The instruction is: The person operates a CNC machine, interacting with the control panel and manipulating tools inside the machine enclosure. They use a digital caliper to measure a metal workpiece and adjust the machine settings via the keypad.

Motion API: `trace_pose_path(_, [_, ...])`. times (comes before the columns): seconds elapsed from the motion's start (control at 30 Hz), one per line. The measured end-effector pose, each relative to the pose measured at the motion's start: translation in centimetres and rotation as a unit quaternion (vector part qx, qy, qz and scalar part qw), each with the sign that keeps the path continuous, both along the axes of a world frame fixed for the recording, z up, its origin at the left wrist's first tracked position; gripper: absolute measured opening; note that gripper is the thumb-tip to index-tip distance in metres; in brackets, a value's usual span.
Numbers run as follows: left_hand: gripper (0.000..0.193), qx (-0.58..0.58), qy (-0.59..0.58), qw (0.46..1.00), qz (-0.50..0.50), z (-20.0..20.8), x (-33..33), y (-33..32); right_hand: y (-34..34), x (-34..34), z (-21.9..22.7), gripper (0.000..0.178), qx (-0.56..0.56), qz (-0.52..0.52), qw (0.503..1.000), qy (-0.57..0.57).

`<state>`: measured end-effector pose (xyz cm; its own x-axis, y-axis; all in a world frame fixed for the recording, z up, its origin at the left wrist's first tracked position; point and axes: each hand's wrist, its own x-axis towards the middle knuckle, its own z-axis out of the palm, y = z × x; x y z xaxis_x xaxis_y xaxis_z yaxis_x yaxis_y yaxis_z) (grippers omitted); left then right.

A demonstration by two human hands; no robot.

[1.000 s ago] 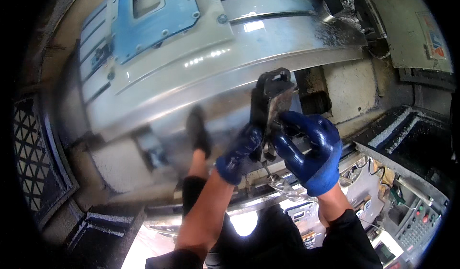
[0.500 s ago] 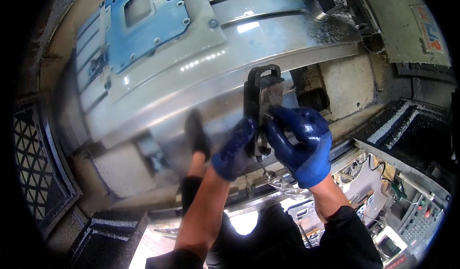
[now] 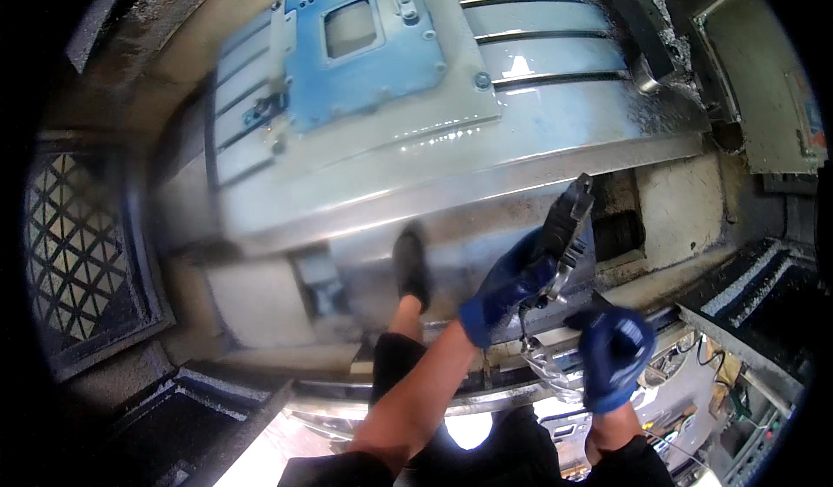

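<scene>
Gripping a black handheld device (image 3: 568, 222) in the left hand (image 3: 512, 287) alone now, with fingers wrapped around its lower part. Half a second ago, touched its face with the fingers of the right hand (image 3: 614, 357) too; since then, have drawn that hand away, down and to the right, near but apart from it. Seen there with fingers curled inward; cannot tell whether fully closed or pinching something. Also have turned the device: earlier, showing its broad face and the loop at its top; now, leaning to the right and seen nearly edge-on. Long, slim and dark in look, with small bumps along its right side and a shiny metal part (image 3: 562, 279) low down. Trailing below on a thin cord, with clear plastic (image 3: 551, 374). Held before the front edge of the metal machine bed (image 3: 390, 205), just left of a dark opening (image 3: 618, 235).
</scene>
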<state>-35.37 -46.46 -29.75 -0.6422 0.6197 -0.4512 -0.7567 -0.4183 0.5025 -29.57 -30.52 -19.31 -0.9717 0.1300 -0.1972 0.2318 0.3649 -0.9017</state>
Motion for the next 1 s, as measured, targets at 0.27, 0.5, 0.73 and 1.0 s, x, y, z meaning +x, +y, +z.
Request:
trace_pose_path(0.27, [0.072,-0.030,-0.036,0.998,0.049,-1.1,0.3,-0.2,0.6,1.8,-2.0,0.024,0.019,-0.036,0.999,-0.023])
trace_pose_path(0.5, [0.074,0.077,0.012,0.997,0.006,-2.1,-0.2,0.2,-0.6,0.6,-0.3,0.019,-0.004,0.001,0.999,0.035])
trace_pose_path(0.73, [0.070,-0.017,-0.006,1.000,0.026,-1.2,-0.2,-0.7,-0.3,0.6,-0.9,0.017,0.030,-0.011,0.999,0.008])
trace_pose_path(1.0, [0.074,-0.002,0.034,0.998,0.054,-0.5,-0.5,-0.5,-0.1,0.8,-0.4,0.013,-0.030,0.066,0.994,0.083])
